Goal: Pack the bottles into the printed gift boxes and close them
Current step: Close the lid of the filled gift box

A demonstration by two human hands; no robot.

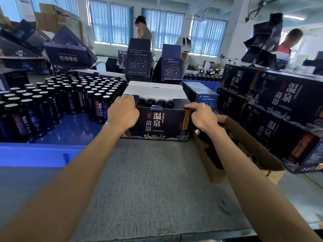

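Left hand (123, 114) and right hand (202, 117) grip the side flaps (180, 103) of the box (157, 125); fold both flat before the lid (153, 90) closes.

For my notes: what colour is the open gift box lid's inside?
Plain white: dark printed cardboard box's raised lid, head view.

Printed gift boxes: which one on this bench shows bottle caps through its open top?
The centre gift box, held by the left hand and right hand: its white lid stands up, bottle caps visible inside. The stacked boxes at right are closed.
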